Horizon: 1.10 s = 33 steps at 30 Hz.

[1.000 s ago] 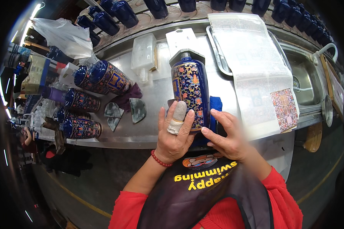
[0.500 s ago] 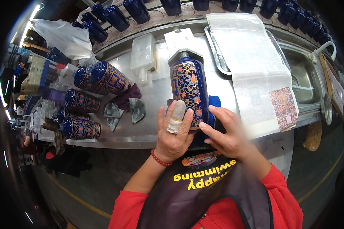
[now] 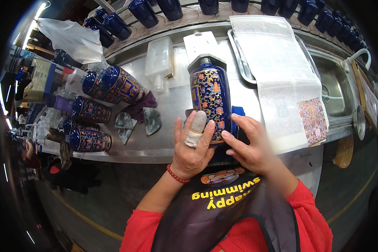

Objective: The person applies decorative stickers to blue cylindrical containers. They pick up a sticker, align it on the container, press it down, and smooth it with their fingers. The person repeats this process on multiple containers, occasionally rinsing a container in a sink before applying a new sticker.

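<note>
Left grip (image 3: 192, 147): fingers extended along the lower end of the decorated bottle (image 3: 212, 96), not wrapped round it; one finger wears a pale cover (image 3: 199, 122); the thumb is hidden.
Right grip (image 3: 252, 147): open, fingers spread, one fingertip at the bottle's lower right edge; whether it presses cannot be told.
Bottle between them: dark blue with a floral panel, in front of the person, neck pointing away; opaque, contents hidden.
Grey angular piece (image 3: 219, 62): around the far end of that bottle, by its neck.
Blue item (image 3: 238, 111): just beside the bottle and right fingers, partly covered.
Translucent container (image 3: 159, 56): on the worktop (image 3: 174, 103), left of the bottle, narrow neck toward the person; contents unclear.
Metal tray (image 3: 248, 78): translucent sheets (image 3: 277, 63) lie across it, hiding its inside.
Sink (image 3: 335, 86): at the right, a pale tube (image 3: 334, 98) inside near the drain.
Other floral bottles (image 3: 91, 111): grouped at the left, near a purple cloth (image 3: 146, 106).
Plain blue bottles (image 3: 172, 9): lined along the far side; contents hidden.
</note>
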Tool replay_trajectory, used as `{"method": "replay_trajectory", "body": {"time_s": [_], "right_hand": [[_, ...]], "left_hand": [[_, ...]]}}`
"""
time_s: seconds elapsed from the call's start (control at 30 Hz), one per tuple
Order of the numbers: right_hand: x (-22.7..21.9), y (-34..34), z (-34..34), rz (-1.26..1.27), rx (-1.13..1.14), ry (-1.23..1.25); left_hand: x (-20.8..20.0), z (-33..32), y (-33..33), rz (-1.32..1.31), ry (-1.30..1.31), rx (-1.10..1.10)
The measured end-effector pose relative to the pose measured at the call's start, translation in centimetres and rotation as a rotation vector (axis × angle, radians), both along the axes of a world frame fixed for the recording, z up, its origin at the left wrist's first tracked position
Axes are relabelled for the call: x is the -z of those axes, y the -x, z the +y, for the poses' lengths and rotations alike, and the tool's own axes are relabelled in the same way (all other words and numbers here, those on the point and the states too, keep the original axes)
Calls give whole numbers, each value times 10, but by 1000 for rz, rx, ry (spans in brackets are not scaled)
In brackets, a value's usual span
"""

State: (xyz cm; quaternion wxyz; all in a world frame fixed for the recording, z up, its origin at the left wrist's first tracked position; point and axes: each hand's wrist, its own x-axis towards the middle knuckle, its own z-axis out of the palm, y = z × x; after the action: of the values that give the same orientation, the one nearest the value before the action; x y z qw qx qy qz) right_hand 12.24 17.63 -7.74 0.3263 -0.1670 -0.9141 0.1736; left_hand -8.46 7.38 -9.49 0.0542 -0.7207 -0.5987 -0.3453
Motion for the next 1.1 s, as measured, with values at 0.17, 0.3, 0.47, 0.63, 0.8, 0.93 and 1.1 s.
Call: {"method": "replay_trajectory", "body": {"time_s": [0.17,0.3,0.47,0.63,0.8,0.93,1.1], "right_hand": [[6,-6,3,29,1,18],[13,-9,4,39,17,73],[17,-5,3,8,60,148],[18,2,7,28,75,95],[16,5,10,24,46,56],[15,5,10,13,48,52],[15,5,10,27,33,63]], "left_hand": [[1,0,-2,61,-34,-7],[0,1,-5,139,-107,-17],[-1,2,-11,123,-47,1],[7,5,-4,-75,-53,23],[6,1,-2,-100,28,-22],[-4,0,0,70,54,28],[-16,4,5,18,86,109]]}}
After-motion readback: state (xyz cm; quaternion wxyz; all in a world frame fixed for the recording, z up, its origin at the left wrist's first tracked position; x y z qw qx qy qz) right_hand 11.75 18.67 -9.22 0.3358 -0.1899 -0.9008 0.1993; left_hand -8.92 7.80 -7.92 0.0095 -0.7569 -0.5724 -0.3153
